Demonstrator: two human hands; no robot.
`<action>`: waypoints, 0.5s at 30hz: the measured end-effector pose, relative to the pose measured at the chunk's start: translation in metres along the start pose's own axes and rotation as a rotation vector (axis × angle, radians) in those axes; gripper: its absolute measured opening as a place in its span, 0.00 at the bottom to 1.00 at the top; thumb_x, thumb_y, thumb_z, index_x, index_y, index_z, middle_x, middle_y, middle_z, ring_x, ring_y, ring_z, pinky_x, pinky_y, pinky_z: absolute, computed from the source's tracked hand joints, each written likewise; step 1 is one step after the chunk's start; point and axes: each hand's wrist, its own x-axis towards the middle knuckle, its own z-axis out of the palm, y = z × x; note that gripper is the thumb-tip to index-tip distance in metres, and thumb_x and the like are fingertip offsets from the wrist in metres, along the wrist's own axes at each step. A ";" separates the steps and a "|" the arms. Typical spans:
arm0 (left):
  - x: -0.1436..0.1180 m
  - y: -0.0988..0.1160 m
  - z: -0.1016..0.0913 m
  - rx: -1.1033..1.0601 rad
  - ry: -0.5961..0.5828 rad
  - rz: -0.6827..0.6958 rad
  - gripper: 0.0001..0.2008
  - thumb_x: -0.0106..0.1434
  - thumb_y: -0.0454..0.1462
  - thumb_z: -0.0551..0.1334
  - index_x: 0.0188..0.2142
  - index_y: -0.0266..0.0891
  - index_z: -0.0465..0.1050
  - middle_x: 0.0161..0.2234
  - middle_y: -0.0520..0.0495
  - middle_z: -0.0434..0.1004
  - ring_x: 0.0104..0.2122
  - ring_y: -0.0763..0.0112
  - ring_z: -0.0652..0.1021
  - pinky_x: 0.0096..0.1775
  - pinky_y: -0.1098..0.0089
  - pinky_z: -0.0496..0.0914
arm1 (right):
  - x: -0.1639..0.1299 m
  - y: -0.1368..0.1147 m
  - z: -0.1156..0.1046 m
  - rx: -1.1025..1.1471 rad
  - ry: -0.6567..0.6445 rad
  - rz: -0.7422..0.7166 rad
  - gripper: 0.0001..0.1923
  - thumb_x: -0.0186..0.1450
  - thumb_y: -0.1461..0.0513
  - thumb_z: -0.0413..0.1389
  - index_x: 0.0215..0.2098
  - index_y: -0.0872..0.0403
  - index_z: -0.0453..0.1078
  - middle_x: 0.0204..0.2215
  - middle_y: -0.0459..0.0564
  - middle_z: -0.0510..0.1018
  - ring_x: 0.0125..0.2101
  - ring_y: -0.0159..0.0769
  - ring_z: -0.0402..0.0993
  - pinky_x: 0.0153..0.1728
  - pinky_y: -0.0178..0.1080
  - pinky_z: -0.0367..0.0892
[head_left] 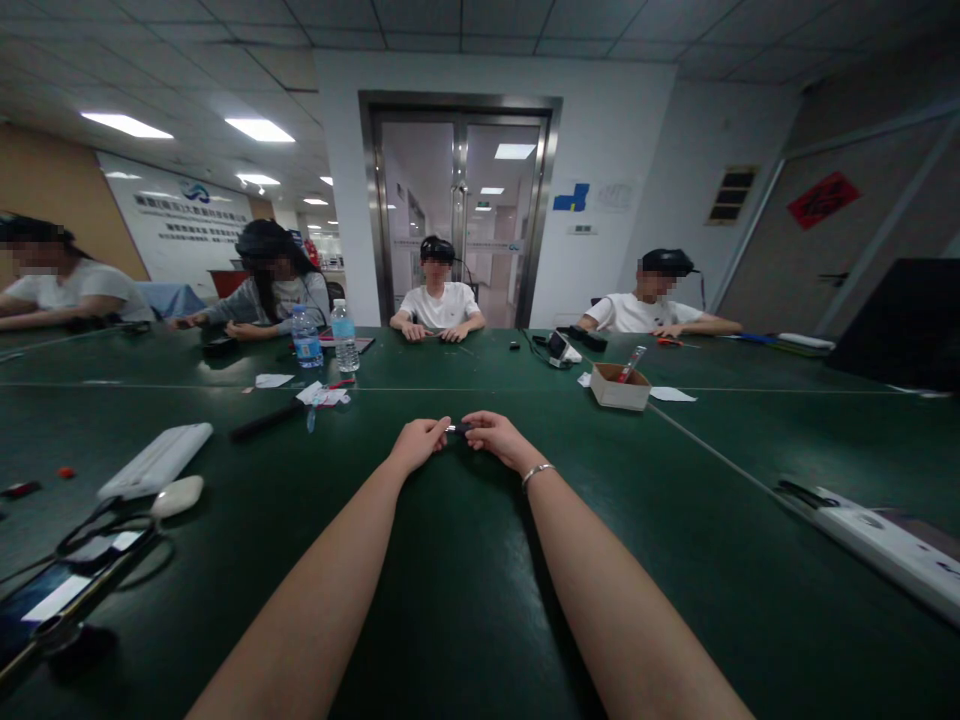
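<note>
A small black stick with a shiny metal end (455,429), which looks like a USB flash drive, is held between my two hands just above the green table. My left hand (418,444) pinches the shiny end between thumb and fingertips. On the other side, my right hand (495,438) has its thumb and fingers closed on the black end, and a silver bracelet circles that wrist. Fingertips cover parts of the stick, so its full shape is hidden.
Around me on the green table (450,560) are a white power strip (892,545), a small open box (621,388), water bottles (345,338), a white case (156,460) and a phone (56,595) with a cable. Several people with head cameras sit along the far side.
</note>
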 end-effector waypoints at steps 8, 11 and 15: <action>-0.002 0.006 0.002 -0.188 0.031 -0.003 0.20 0.58 0.48 0.53 0.46 0.41 0.67 0.36 0.46 0.72 0.28 0.72 0.74 0.24 0.75 0.65 | 0.002 0.002 0.000 0.010 0.011 -0.010 0.14 0.51 0.75 0.56 0.35 0.59 0.68 0.24 0.45 0.71 0.20 0.24 0.68 0.19 0.26 0.63; -0.004 0.007 0.003 -0.200 0.043 0.059 0.20 0.56 0.42 0.56 0.50 0.43 0.64 0.35 0.48 0.71 0.27 0.74 0.72 0.24 0.76 0.65 | 0.002 0.002 0.000 -0.009 -0.003 -0.014 0.14 0.51 0.75 0.56 0.35 0.59 0.68 0.23 0.44 0.71 0.19 0.23 0.67 0.19 0.26 0.64; -0.004 0.005 0.004 -0.156 0.017 0.079 0.19 0.60 0.44 0.52 0.49 0.41 0.65 0.27 0.51 0.69 0.23 0.76 0.70 0.25 0.75 0.65 | 0.002 0.002 0.000 -0.022 -0.022 -0.020 0.14 0.51 0.76 0.55 0.35 0.59 0.68 0.23 0.44 0.72 0.19 0.23 0.68 0.19 0.25 0.65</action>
